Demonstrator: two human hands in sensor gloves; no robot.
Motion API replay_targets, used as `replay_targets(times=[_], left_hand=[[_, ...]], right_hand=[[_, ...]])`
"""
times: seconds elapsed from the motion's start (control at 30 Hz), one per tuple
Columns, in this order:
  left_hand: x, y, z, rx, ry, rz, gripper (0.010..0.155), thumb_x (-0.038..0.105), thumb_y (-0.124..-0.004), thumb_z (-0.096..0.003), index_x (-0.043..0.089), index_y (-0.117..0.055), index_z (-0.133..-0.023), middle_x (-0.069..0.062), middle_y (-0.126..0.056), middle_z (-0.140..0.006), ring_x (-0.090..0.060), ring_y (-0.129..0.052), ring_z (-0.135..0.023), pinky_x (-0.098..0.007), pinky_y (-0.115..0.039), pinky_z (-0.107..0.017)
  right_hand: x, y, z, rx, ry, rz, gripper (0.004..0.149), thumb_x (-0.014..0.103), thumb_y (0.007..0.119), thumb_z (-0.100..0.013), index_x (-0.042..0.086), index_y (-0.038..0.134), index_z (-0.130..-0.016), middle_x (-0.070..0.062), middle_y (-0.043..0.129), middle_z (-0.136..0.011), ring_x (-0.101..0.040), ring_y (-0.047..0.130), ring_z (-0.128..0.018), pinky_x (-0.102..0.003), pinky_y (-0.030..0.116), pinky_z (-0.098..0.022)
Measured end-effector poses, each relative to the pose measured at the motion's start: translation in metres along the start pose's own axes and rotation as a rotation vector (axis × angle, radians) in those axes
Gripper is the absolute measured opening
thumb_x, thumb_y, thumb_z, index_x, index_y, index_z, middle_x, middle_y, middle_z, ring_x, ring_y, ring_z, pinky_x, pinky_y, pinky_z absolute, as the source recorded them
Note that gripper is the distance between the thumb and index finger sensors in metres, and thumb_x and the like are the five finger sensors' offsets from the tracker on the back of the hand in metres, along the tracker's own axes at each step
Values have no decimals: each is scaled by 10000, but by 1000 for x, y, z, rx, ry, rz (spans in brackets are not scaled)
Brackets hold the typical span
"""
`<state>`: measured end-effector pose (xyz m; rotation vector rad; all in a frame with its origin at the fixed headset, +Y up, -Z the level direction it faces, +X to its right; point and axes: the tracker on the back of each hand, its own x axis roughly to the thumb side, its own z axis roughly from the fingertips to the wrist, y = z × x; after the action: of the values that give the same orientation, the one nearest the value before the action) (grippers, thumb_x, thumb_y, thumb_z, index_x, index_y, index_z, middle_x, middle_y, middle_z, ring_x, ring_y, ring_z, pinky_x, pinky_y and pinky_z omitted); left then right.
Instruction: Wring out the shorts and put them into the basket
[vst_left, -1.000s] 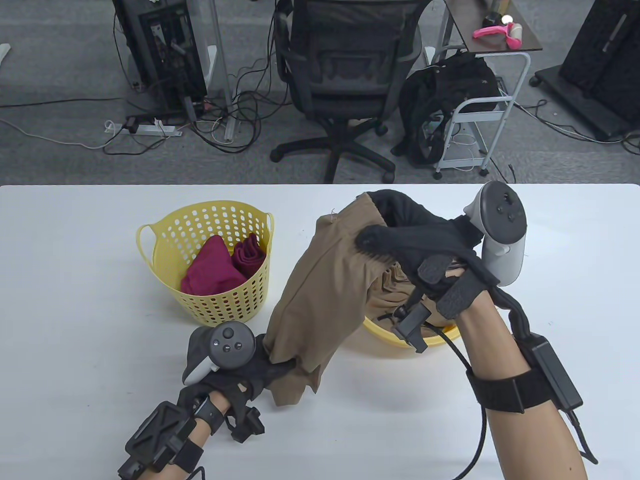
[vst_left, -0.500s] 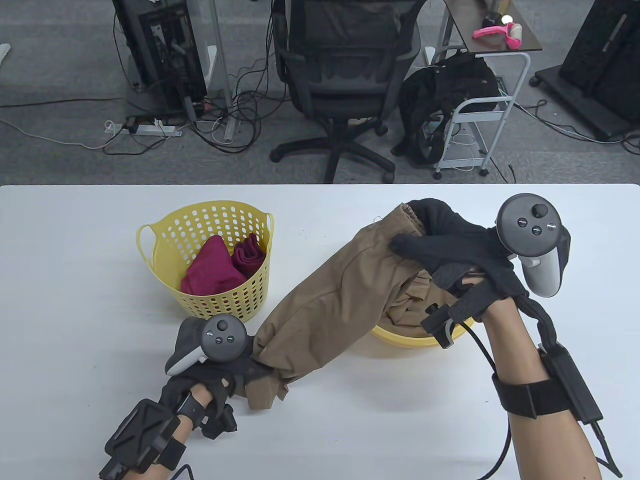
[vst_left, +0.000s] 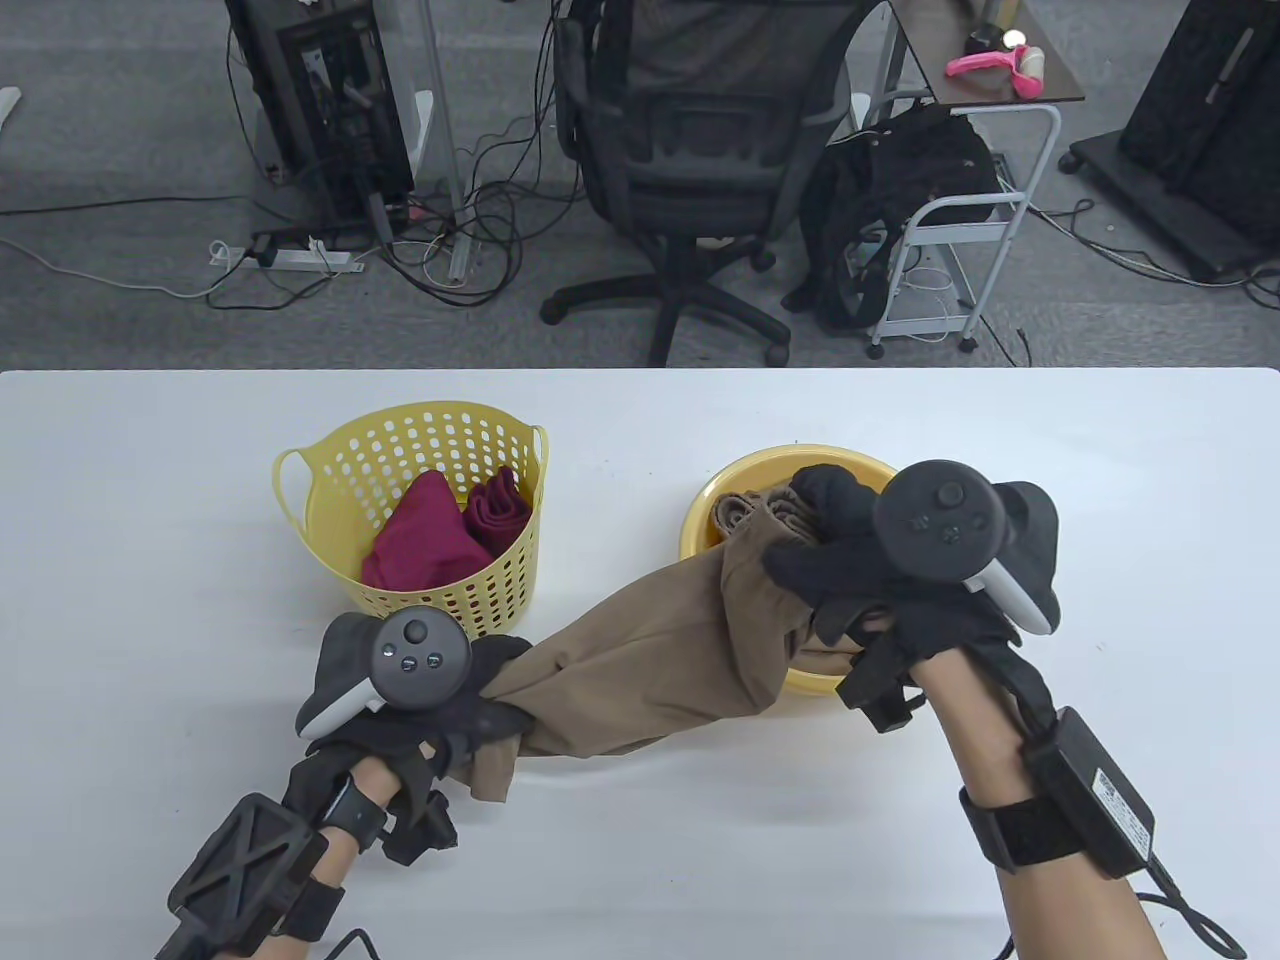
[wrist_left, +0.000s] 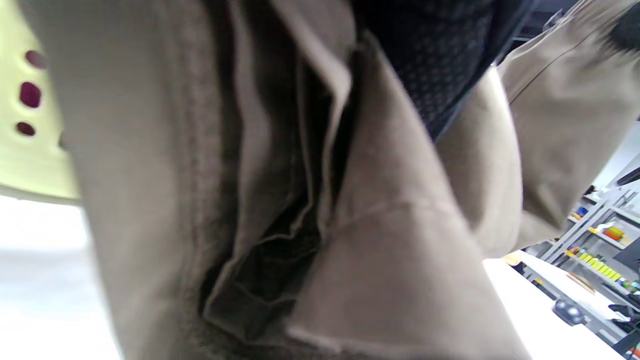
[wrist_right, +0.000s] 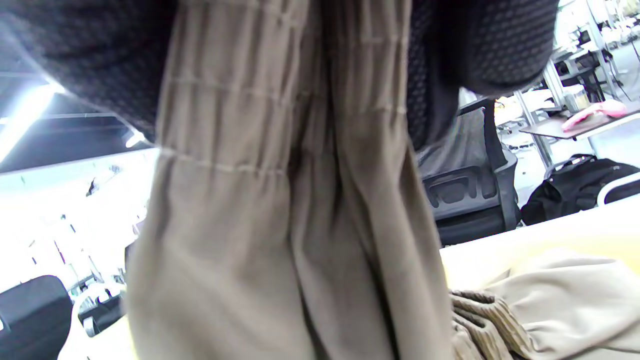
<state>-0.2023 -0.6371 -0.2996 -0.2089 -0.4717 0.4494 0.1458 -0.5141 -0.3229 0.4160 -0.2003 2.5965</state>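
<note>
Both gloved hands clench the tan shorts, one at each end. Left hand has its grip closed around one bunched end, low over the white bench, just in front of the yellow perforated basket. Right hand has its grip closed around the gathered waistband end, above the yellow basin that sits to the right of the basket. Between the hands the shorts stretch as a thick, loosely folded band, sloping up from left to right, with the right end over the basin's near rim. Dark red cloth lies inside the basket. More tan and ribbed fabric lies in the basin. From the left wrist, folds of tan cloth fill the view, with the basket's wall at the left edge. From the right wrist, the elastic waistband hangs from dark gloved fingers.
</note>
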Motion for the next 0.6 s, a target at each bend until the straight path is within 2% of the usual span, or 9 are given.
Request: replay_targets(times=[0.3,0.6], left_hand=[[21,15,0,85,-39,135,649,332,-982,-450,90,-710,-988,-81,-993,-747,-355,-1070,-646,-618,-798,-525],[40,15,-6,195,-44,317,619,331,-940,-492,108,-677,-1007,-118,-919,-809,-405,-993,-709,-649,-752,-544]], right_hand=[[31,34,-2,44,-71,113,704,510,923,-473,83,653,-962,-168,874,-820,-379,963,-605,-524,801,-513],[50,62,-4,84,-100,103,700,510,928,-464,60,690,-944,-180,906,-786,-355,1011,-544,-492,851,-463]])
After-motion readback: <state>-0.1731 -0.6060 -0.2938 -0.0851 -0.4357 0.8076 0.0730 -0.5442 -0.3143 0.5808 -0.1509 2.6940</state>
